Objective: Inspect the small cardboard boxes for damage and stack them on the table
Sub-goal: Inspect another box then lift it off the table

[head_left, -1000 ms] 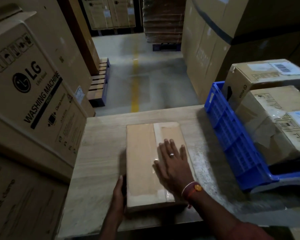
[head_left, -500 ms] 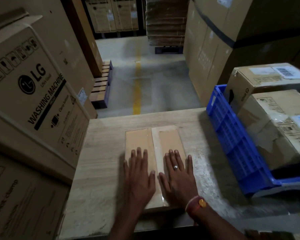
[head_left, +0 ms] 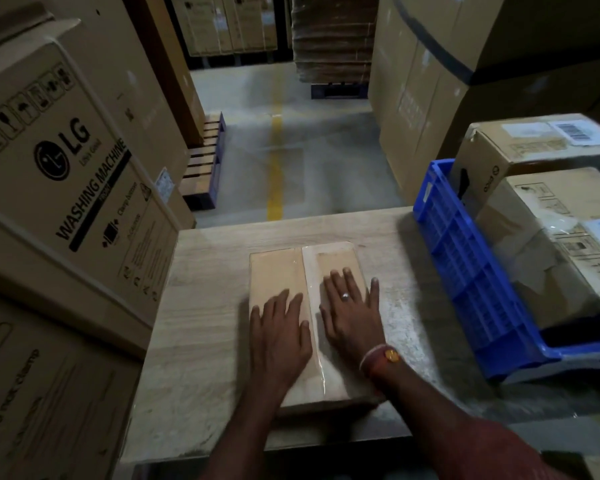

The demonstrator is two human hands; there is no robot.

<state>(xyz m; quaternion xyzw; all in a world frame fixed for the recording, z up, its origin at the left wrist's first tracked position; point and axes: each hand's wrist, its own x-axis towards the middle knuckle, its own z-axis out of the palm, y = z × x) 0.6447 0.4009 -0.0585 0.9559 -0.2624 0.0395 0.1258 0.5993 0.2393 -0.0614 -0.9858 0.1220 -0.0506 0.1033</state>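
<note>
A flat brown cardboard box (head_left: 278, 271) with a strip of clear tape down its middle lies on the wooden table (head_left: 208, 306). My left hand (head_left: 279, 327) lies flat on the box's left half, fingers straight and spread. My right hand (head_left: 352, 310) lies flat on the right half, a ring on one finger and a band at the wrist. Both palms press on the top face. More small cardboard boxes (head_left: 561, 237) sit in a blue plastic crate (head_left: 465, 271) at the table's right.
Large washing machine cartons (head_left: 59, 174) stand close against the table's left edge. Tall cartons (head_left: 430, 81) rise behind the crate on the right. Beyond the table runs a concrete aisle with a yellow line (head_left: 275, 168) and a wooden pallet (head_left: 205, 161).
My left hand left the box's near left edge and came to lie flat on its top beside my right hand. The box turned a little and now lies straighter.
</note>
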